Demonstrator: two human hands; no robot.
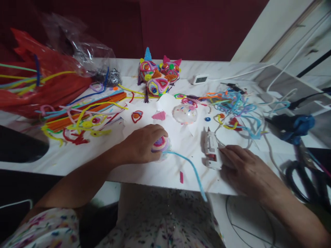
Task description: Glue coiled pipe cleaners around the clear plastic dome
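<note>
My left hand [143, 143] is closed around a round craft piece [160, 144] wound with pink, purple and white fuzzy strands. From it a light-blue pipe cleaner [192, 167] trails to the right and over the table's front edge. On the right, my right hand [241, 165] has its fingers curled at the handle side of a white hot glue gun [212, 150], whose nozzle points away from me; the handle is mostly hidden. A short pink strip [181, 177] lies between the hands. Beyond them are a pink triangle [159, 115] and a clear dome with coloured dots [184, 113].
Three decorated fuzzy heads [159, 77] stand at the back, left of a small digital display [200, 80]. Pipe cleaners [88, 110] and a red bag [46, 72] lie at left. Tangled strands [232, 101], a cable and black scissors handles [297, 179] lie at right.
</note>
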